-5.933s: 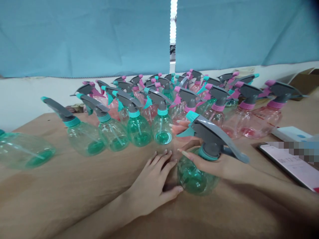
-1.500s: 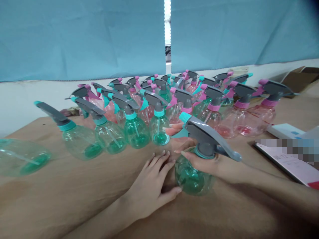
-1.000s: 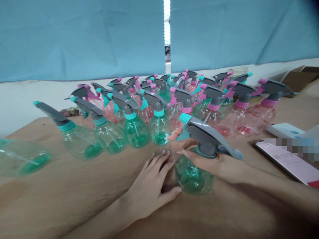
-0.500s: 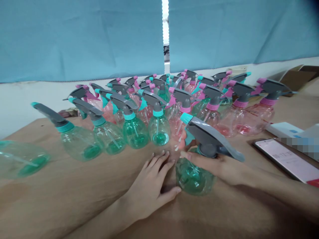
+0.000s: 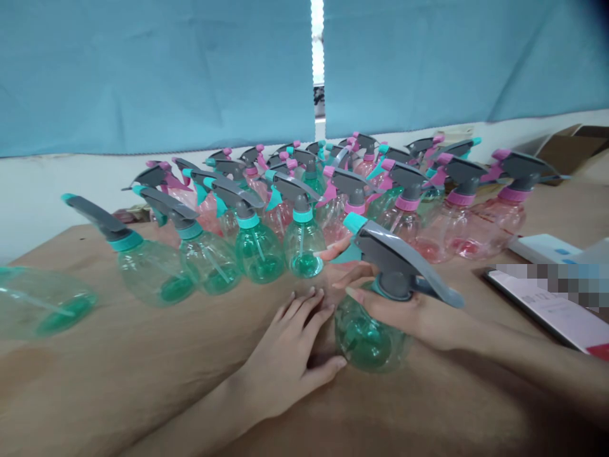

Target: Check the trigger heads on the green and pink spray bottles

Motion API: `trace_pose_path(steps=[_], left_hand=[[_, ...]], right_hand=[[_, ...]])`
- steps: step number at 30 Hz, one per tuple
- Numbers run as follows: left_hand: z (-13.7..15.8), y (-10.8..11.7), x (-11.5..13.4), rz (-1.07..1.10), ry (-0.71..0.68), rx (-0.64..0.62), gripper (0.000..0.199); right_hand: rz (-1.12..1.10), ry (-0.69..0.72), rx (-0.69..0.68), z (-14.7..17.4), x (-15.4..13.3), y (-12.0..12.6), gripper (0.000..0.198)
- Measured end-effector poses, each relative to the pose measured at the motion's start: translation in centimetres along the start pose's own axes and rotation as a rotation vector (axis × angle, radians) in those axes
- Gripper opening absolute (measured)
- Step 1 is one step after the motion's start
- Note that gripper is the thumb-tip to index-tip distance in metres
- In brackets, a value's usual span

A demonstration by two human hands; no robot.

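In front of me a green spray bottle (image 5: pixel 368 336) with a grey head and teal nozzle stands on the table (image 5: pixel 200 381). My right hand (image 5: pixel 404 311) grips it around the neck, thumb in front, with fingers reaching past the teal trigger. Flat on the tabletop, fingers stretched out, rests my left hand (image 5: pixel 285 362). Its thumb tip is close to the bottle's lower side; whether they touch I cannot tell. Just beyond my left fingers is another green spray bottle (image 5: pixel 304 254).
Several green and pink spray bottles (image 5: pixel 259 254) crowd the back of the table. One green bottle (image 5: pixel 52 304) is cut off at the left edge. A phone (image 5: pixel 537 304) lies at the right, near a white box (image 5: pixel 547 247). Behind hangs a blue curtain (image 5: pixel 143 76).
The fingers of my right hand have stretched out from the trigger toward the left. The bottle's head has shifted very slightly; my left hand has stayed put.
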State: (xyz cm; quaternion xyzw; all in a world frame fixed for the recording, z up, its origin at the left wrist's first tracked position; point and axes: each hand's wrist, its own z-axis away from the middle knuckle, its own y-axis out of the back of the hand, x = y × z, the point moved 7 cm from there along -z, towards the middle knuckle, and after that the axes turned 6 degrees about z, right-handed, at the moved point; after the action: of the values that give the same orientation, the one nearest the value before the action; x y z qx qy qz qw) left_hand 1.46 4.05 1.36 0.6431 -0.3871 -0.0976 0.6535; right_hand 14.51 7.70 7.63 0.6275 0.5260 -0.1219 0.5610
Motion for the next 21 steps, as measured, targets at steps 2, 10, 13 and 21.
trace_pose_path(steps=[2,10,13,21], left_hand=[[-0.02,0.04,0.05,0.003,-0.001,0.002,0.06],[-0.14,0.08,0.15,0.001,0.013,-0.024,0.058],[-0.15,0.15,0.12,0.009,0.01,-0.019,0.057],[-0.11,0.14,0.09,0.018,-0.004,0.001,0.058]], right_hand=[[-0.026,0.004,0.004,0.0,-0.24,0.09,0.012],[0.003,-0.022,0.019,0.11,-0.37,0.21,0.009],[0.035,-0.037,0.019,0.12,-0.02,0.21,0.009],[0.044,-0.044,-0.003,0.02,-0.39,0.24,0.009]])
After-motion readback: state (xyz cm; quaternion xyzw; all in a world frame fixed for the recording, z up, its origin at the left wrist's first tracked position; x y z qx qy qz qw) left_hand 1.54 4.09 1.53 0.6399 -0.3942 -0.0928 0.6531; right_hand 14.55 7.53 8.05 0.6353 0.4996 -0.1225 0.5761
